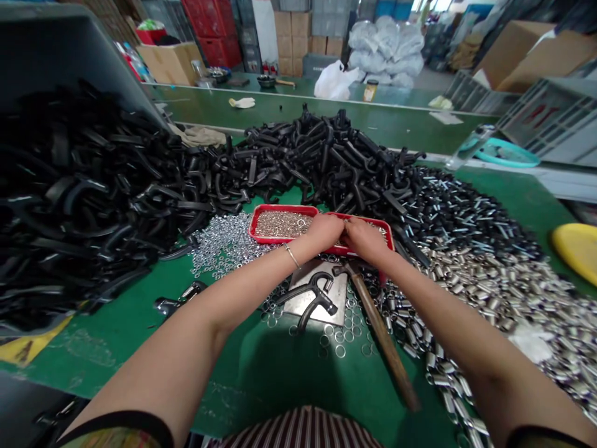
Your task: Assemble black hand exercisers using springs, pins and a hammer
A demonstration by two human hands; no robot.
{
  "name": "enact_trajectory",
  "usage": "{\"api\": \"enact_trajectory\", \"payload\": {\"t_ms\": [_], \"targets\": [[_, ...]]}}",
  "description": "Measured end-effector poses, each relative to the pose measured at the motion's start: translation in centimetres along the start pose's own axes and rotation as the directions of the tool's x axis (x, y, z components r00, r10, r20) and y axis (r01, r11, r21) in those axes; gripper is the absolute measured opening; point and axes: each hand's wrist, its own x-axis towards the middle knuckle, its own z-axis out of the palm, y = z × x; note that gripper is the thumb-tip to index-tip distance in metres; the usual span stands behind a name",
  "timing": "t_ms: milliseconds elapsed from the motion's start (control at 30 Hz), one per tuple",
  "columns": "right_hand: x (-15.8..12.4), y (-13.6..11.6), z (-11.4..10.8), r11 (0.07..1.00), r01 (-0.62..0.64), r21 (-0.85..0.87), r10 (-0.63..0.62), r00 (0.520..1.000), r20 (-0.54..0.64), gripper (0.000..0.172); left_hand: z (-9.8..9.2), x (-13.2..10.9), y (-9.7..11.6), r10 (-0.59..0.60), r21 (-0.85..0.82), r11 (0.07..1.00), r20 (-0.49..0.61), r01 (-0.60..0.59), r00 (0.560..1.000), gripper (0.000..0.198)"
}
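My left hand and my right hand meet over the right red tray, their closed fingertips almost touching. Whatever they pinch is too small or hidden. Beside it, the left red tray holds many tiny metal parts, with one ring on top. Below my hands a black hand-grip piece with a spring lies on a metal plate. A hammer with a wooden handle rests right of the plate. Loose metal rings are scattered around it.
Black plastic handles are heaped behind the trays; more fill a tipped bin at left. Small nuts lie left of the trays. Metal springs and black parts with metal pins cover the right side, near a yellow lid.
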Motion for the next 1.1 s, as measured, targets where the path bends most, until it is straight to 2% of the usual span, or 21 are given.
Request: {"api": "enact_trajectory", "payload": {"t_ms": [100, 200, 267, 333, 400, 467, 567, 633, 700, 800, 900, 1000, 1100], "targets": [[-0.1, -0.4, 0.0, 1.0, -0.005, -0.025, 0.005, 1.0, 0.001, 0.028, 0.3, 0.0, -0.1, -0.056, -0.056, 0.997, -0.081, 0.051, 0.995, 0.024], [-0.4, -0.5, 0.2, 1.0, -0.021, -0.017, 0.02, 0.998, -0.059, 0.028, 0.7, -1.0, -0.6, -0.163, -0.294, 0.952, -0.233, 0.09, 0.959, 0.019], [-0.7, 0.1, 0.1, 0.996, -0.076, 0.05, 0.082, 0.987, -0.141, 0.025, 0.9, -2.9, -1.0, -0.209, -0.488, 0.872, -0.296, 0.041, 0.932, 0.014], [-1.4, 1.0, -0.2, 0.966, -0.139, 0.22, 0.192, 0.952, -0.238, 0.022, 1.1, -5.9, -1.2, -0.23, -0.631, 0.776, -0.298, -0.01, 0.926, 0.014], [-2.6, 1.8, -0.5, 0.867, -0.132, 0.481, 0.293, 0.916, -0.275, 0.018, 1.4, -9.6, -1.2, -0.236, -0.723, 0.69, -0.213, 0.009, 0.948, 0.012], [-4.2, 2.1, -0.8, 0.681, -0.062, 0.73, 0.31, 0.927, -0.211, 0.013, 2.2, -12.9, -0.8, -0.224, -0.766, 0.64, -0.109, 0.061, 0.968, 0.009], [-6.8, 0.8, -0.4, 0.392, -0.039, 0.919, 0.169, 0.985, -0.031, 0.011, 3.6, -15.8, 0.1, -0.22, -0.743, 0.666, -0.109, 0.067, 0.969, 0.007], [-8.1, -0.7, 0.3, 0.322, -0.07, 0.944, 0.064, 0.997, 0.051, 0.012, 4.3, -16.3, 0.5, -0.23, -0.707, 0.705, -0.155, 0.055, 0.961, 0.008], [-8.9, -2.0, 1.3, 0.361, -0.082, 0.929, 0.004, 0.996, 0.086, 0.009, 4.6, -16.2, 0.7, -0.224, -0.667, 0.743, -0.176, 0.051, 0.959, 0.009], [-9.3, -2.8, 2.9, 0.548, -0.029, 0.836, -0.023, 0.999, 0.049, 0.006, 4.4, -16.1, 0.9, -0.157, -0.561, 0.828, -0.195, 0.021, 0.968, 0.012], [-9.0, -2.8, 3.7, 0.69, 0.037, 0.723, -0.044, 0.999, -0.009, 0.011, 4.2, -16.4, 1.3, -0.014, -0.346, 0.936, -0.218, -0.064, 0.976, 0.015], [-8.8, -3.0, 3.7, 0.722, 0.058, 0.69, -0.071, 0.997, -0.009, 0.011, 4.5, -16.4, 1.7, 0.101, -0.147, 0.98, -0.204, -0.132, 0.974, 0.022], [-8.7, -3.6, 3.2, 0.751, 0.065, 0.657, -0.089, 0.996, 0.003, 0.012, 4.9, -16.1, 1.9, 0.138, -0.114, 0.98, -0.197, -0.163, 0.971, 0.025]]}}
